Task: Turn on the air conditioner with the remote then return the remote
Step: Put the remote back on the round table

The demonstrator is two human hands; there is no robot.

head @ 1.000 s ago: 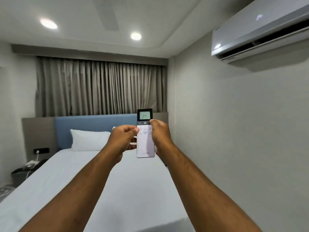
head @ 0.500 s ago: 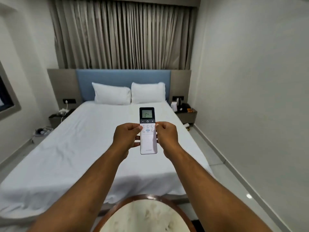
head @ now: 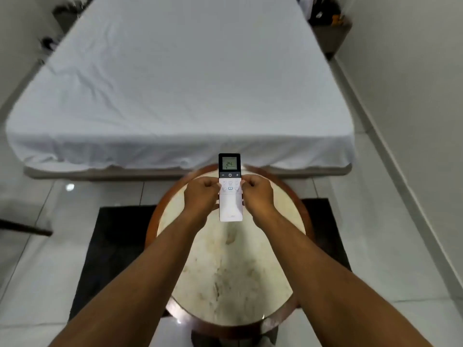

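Note:
A white remote (head: 230, 196) with a dark top and a lit screen reading 24 is held upright between both hands, above the far part of a round marble-topped table (head: 233, 271). My left hand (head: 201, 200) pinches its left edge and my right hand (head: 259, 199) pinches its right edge, thumbs near the buttons. The air conditioner is out of view.
The table has a brown wooden rim and stands on a black mat (head: 112, 246). Beyond it lies a bed with a white sheet (head: 175, 83). A bedside shelf with dark items (head: 328, 23) sits at the far right. Glossy white floor tiles (head: 37, 271) surround the table.
My view has tilted down from the air conditioner and headboard to the round table. Both hands keep holding the remote, now low over the table top.

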